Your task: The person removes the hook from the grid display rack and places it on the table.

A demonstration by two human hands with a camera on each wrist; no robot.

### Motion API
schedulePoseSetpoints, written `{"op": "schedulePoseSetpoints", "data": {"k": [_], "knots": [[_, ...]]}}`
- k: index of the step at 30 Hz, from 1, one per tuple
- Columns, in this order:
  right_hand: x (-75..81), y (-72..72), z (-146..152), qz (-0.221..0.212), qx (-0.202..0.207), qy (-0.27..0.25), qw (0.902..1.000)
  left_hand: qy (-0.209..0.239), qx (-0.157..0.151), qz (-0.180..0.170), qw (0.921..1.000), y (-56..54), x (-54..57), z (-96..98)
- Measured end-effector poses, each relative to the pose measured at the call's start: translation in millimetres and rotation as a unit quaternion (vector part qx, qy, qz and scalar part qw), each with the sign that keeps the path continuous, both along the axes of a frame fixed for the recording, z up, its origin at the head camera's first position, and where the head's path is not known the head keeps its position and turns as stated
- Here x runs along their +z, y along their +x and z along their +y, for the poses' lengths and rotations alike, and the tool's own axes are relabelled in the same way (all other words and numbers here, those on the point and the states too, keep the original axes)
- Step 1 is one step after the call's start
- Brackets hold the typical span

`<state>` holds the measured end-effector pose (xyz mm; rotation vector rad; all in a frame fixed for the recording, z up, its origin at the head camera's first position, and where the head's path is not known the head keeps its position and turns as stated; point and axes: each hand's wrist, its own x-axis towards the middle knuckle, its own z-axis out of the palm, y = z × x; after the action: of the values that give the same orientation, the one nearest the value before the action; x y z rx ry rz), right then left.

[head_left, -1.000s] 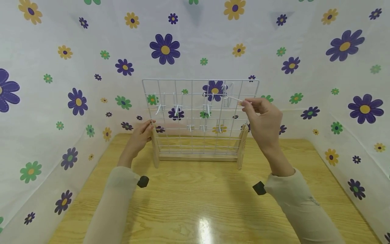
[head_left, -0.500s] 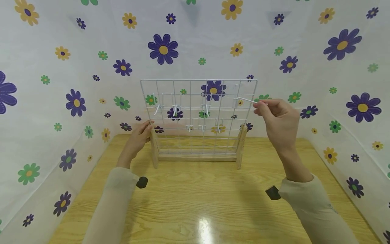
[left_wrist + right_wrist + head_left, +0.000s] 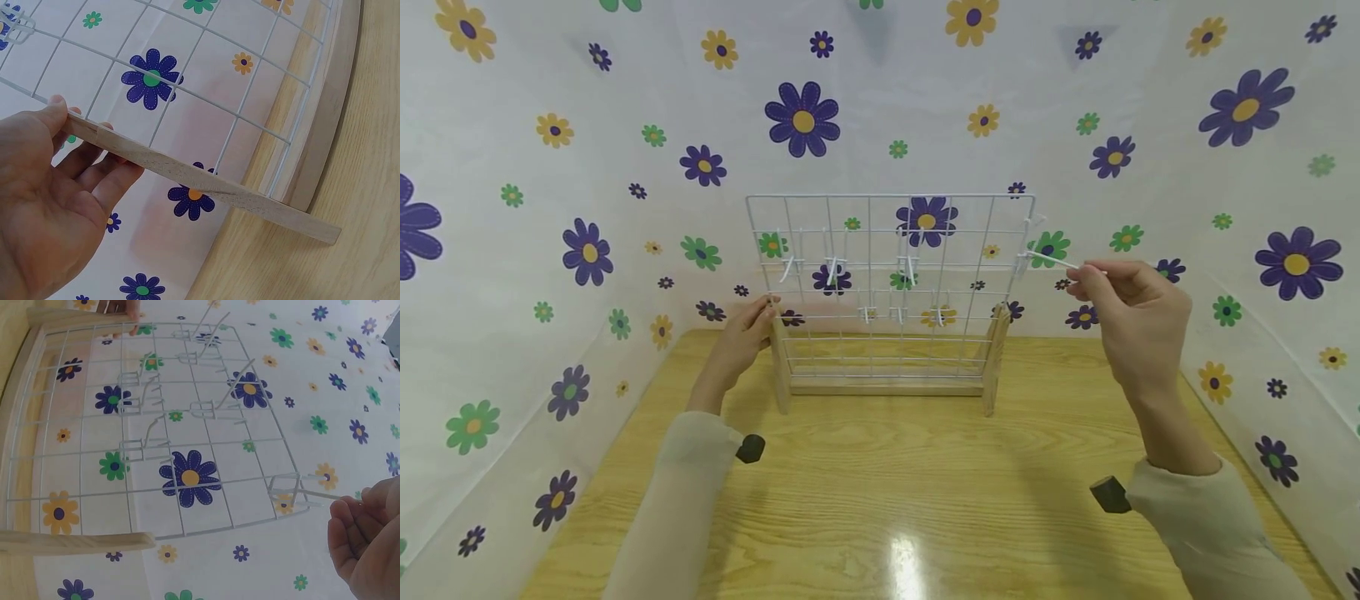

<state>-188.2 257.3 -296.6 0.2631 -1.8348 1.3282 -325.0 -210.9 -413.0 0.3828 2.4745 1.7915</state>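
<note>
A white wire grid [image 3: 891, 196] stands upright in a wooden stand [image 3: 887, 389]. My left hand [image 3: 737, 342] grips the top of the stand's left upright; in the left wrist view the thumb is on one side of this wooden upright [image 3: 206, 187] and the fingers on the other. With thumb and fingertips, my right hand [image 3: 1138, 321] pinches the end of a white wire hook [image 3: 1051, 259] out to the right of the grid. The hook's rectangular back overlaps the grid's right edge in the head view and its top right corner area in the right wrist view.
Three larger white hooks [image 3: 911, 268] hang on the upper part of the grid. Three smaller hooks [image 3: 940, 315] hang in a row below them. The stand rests on a wood-grain table [image 3: 887, 483], enclosed at the back and sides by a flower-printed cloth [image 3: 865, 100].
My right hand has moved to the right with the hook, from in front of the grid's upper right part to its right edge. My left hand stays on the upright.
</note>
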Motion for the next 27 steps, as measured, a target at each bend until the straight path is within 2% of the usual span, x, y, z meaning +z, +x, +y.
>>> {"op": "schedulePoseSetpoints", "data": {"k": [5,17,27], "knots": [[-6.4,7.5,10.2,-0.014,-0.014,0.006,0.9998,-0.004,-0.001,0.012,0.9999,-0.5,-1.2,-0.6],[-33.0,21.6,31.6,-0.062,-0.027,-0.01,0.9977,-0.002,0.0,0.005,1.0,0.1,-0.8,-0.2],[-57.4,29.8,38.5,-0.112,-0.039,-0.021,0.9928,-0.01,0.004,0.003,0.9999,-0.7,-0.6,-0.9]]}}
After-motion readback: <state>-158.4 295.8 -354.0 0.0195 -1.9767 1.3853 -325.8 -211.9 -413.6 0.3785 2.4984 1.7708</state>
